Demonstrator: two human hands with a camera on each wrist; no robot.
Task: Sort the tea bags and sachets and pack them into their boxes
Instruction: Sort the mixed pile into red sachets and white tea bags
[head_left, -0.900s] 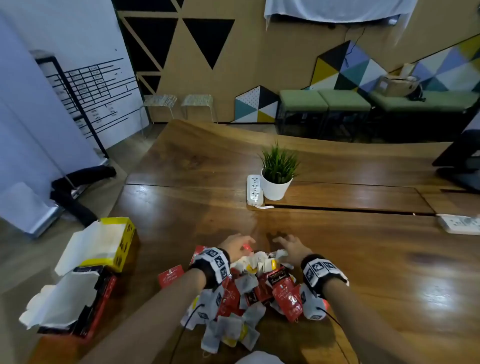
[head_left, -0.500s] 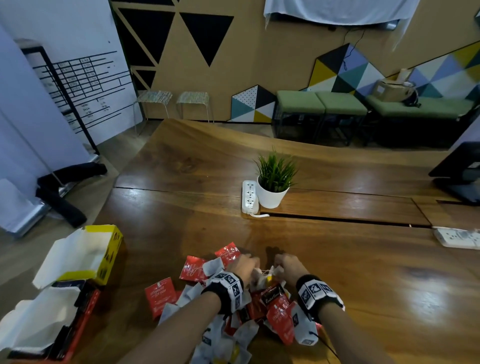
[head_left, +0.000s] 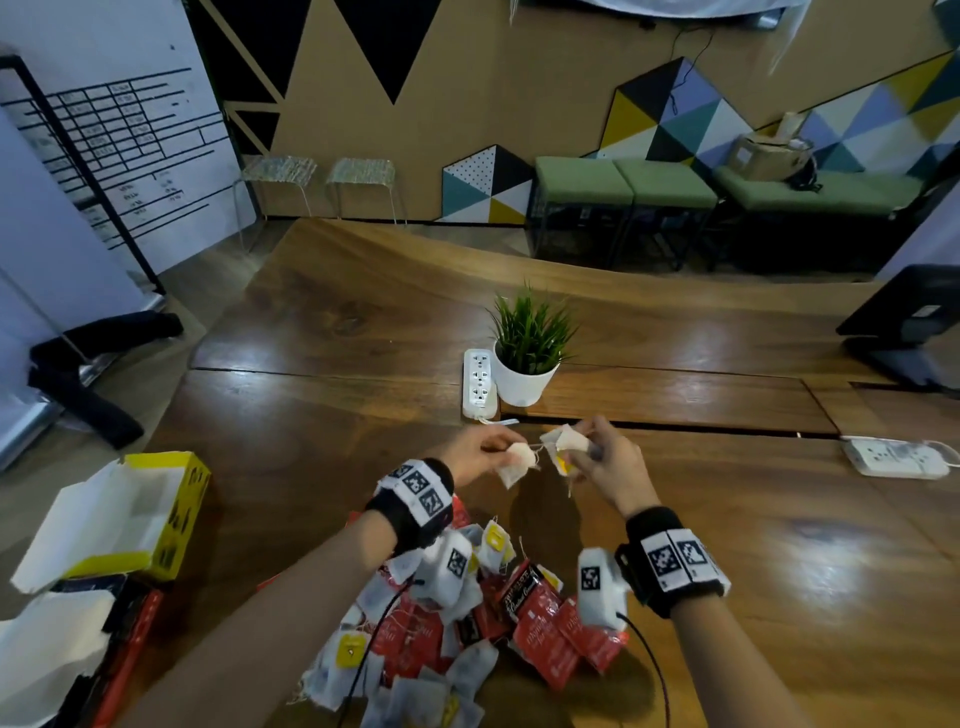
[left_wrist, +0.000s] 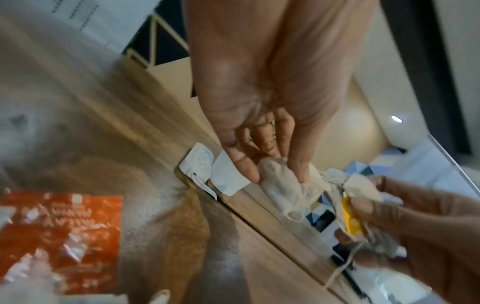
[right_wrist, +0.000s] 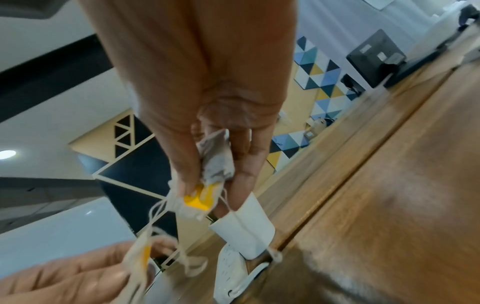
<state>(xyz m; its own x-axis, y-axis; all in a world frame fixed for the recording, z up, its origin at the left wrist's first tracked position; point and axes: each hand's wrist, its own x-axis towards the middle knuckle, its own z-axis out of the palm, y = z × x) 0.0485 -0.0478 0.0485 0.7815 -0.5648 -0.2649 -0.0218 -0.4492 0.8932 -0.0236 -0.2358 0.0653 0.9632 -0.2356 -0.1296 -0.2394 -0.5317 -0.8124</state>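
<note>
Head view: two tea bags are up above the table (head_left: 701, 519), strings tangled between them. The left hand (head_left: 475, 454) pinches a white tea bag (head_left: 517, 462), the right hand (head_left: 605, 460) grips another tea bag with a yellow tag (head_left: 566, 447). Below the wrists lies the heap of red sachets (head_left: 540, 634) and tea bags. The yellow box (head_left: 176, 519) stands open at left, beyond the potted plant (head_left: 527, 353).

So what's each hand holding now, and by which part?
Left hand pinches a tea bag by its pouch. Right hand grips another tea bag with its yellow tag; their strings look tangled.
</note>
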